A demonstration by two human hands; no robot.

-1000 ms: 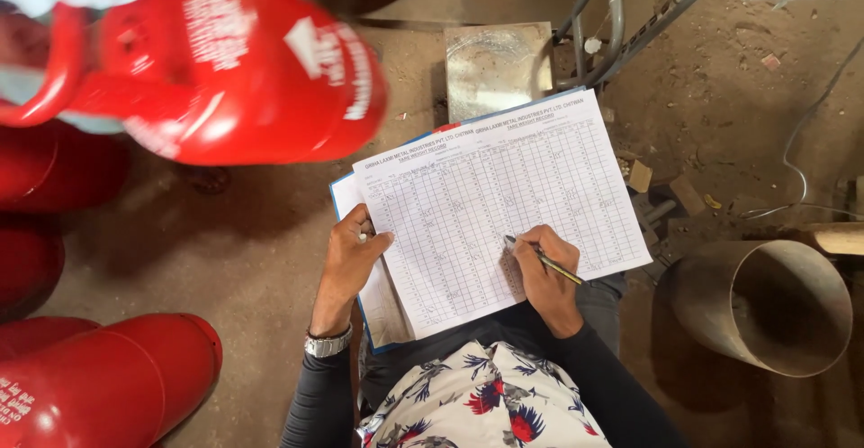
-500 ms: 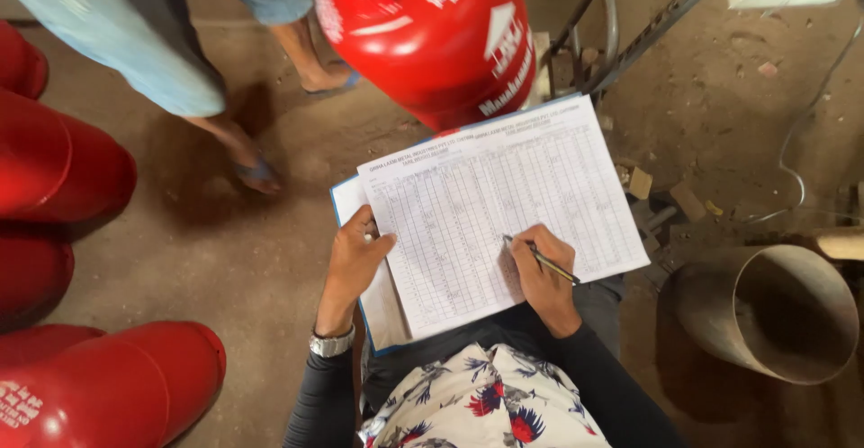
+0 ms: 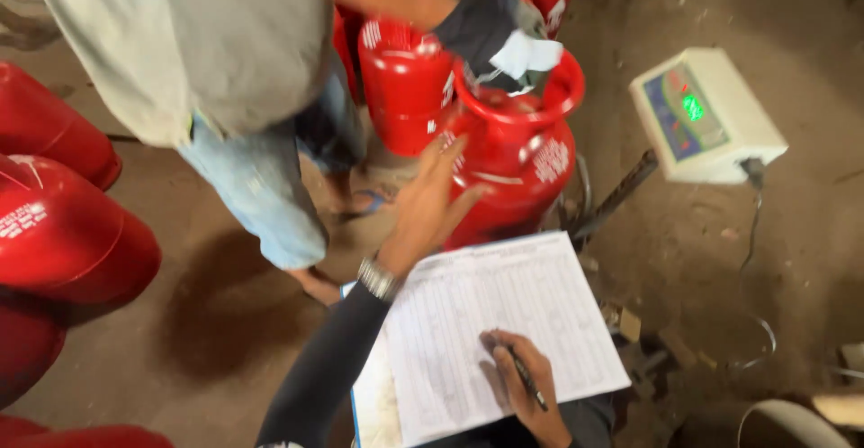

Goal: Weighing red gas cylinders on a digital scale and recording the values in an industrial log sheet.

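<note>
With 1 red steel gas cylinder [image 3: 513, 173] under the spread, flat left hand [image 3: 430, 203], the right hand [image 3: 526, 394] pinches a dark pen [image 3: 525, 378] on the partly filled white ruled log sheet [image 3: 504, 322], so the entry looks unfinished.

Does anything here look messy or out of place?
Mostly the floor: small debris lies in the dirt beside the record sheet, and red cylinders at left lie tipped on their sides.

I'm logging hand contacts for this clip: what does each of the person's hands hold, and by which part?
The right hand holds a pen along its barrel, over the sheet. The left hand holds nothing; its open fingers lie against the side of the red cylinder.
</note>
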